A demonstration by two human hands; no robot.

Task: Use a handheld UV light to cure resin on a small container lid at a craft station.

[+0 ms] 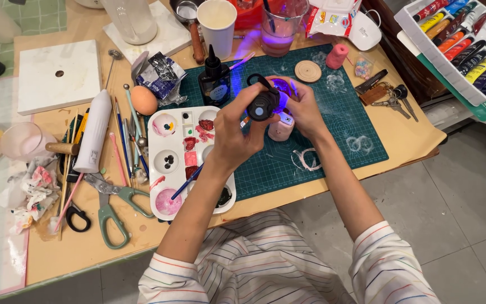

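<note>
Two bare hands meet over the dark green gridded cutting mat (333, 129) in the single head view, near the middle of the picture. The left hand (233, 132) has its grip clamped around a small round black torch (262, 104), whose lens throws violet light toward 2 o'clock. The right hand (304, 107) closes its fingers on a small glowing piece (282, 87) held right in the beam, touching the torch's front. Just below the hands, at 6 o'clock, a little pale pink figurine (281, 128) stands on the mat.

At 10 o'clock from the hands stands a black dropper bottle (214, 79); at 8 o'clock lies a white plastic paint palette (167, 163) with red and pink wells and a blue-handled brush (189, 180) across it. A brown egg (143, 100) and green-handled scissors (111, 208) rest farther left on the paper-covered tabletop (85, 253); a tray of paint tubes (462, 45) sits at 2 o'clock.

Judging by the light, the step in hand looks like curing the small piece. Any next move calls for a steady beam and a still right grip.
</note>
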